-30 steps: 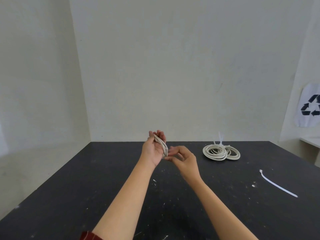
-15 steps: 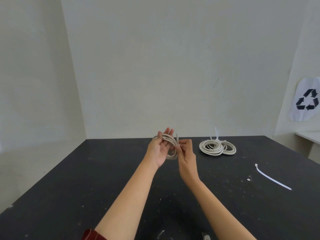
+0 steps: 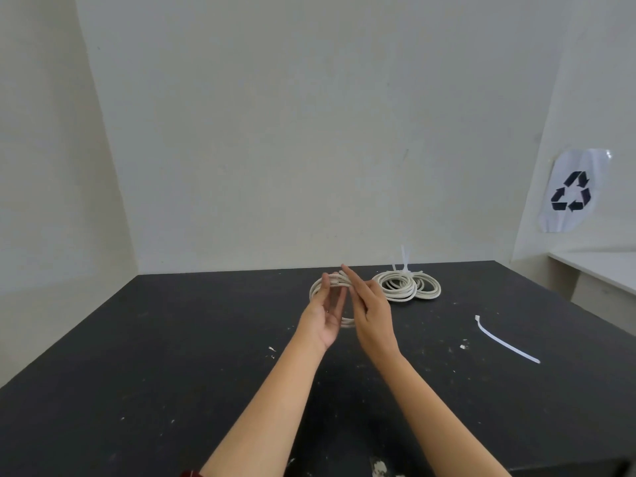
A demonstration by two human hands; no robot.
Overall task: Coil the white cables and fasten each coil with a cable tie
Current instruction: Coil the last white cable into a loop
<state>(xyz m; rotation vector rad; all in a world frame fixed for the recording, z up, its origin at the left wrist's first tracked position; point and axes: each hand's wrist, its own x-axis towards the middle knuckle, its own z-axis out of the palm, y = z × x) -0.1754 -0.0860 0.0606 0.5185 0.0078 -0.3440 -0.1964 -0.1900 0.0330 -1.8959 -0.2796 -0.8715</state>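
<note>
Three white cable coils [image 3: 395,287]; one loose cable tie [image 3: 506,344]; one table [image 3: 172,356].
</note>
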